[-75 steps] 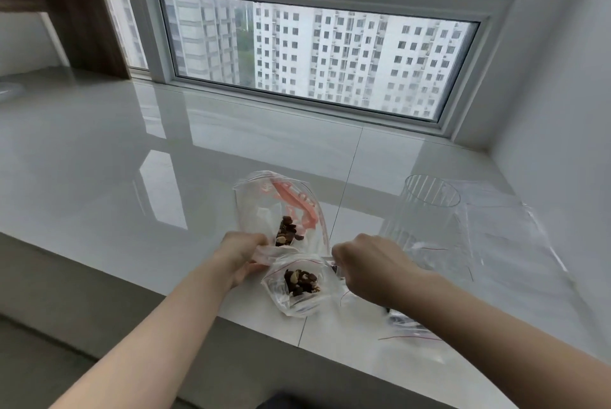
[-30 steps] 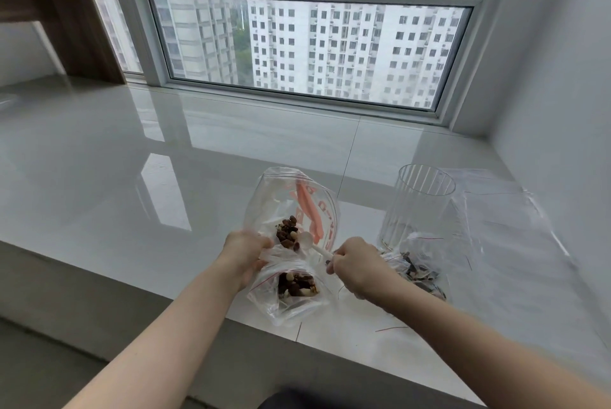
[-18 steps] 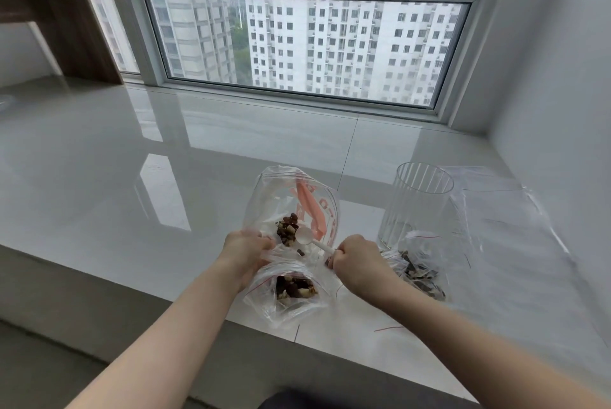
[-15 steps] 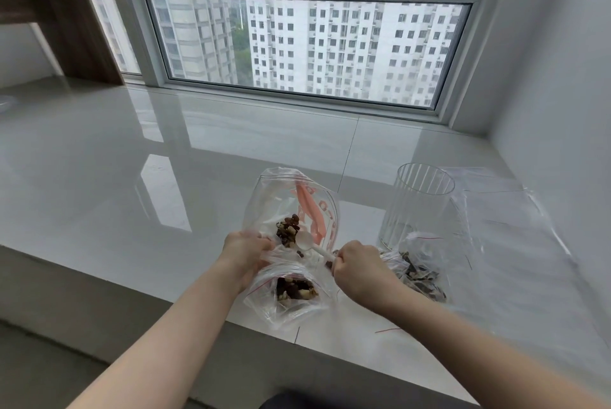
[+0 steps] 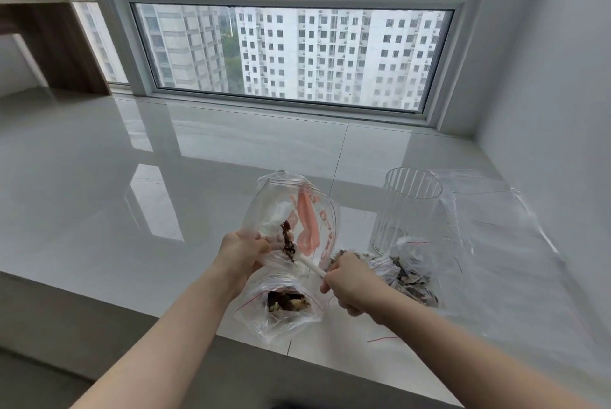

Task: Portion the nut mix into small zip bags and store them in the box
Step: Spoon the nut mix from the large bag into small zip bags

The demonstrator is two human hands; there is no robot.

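Left hand [image 5: 243, 255] pinches large nut bag [image 5: 291, 217] and small zip bag [image 5: 281, 306] mouths together; right hand [image 5: 352, 283] grips white scoop [image 5: 310, 266] inside large bag, so transfer stays short.

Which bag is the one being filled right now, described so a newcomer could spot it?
Start at the wide window and come down the glossy sill to the two hands. The small zip bag hangs below the left hand, nuts in its bottom. Unlike the larger red-printed bag above it, it is plain with a thin red line.
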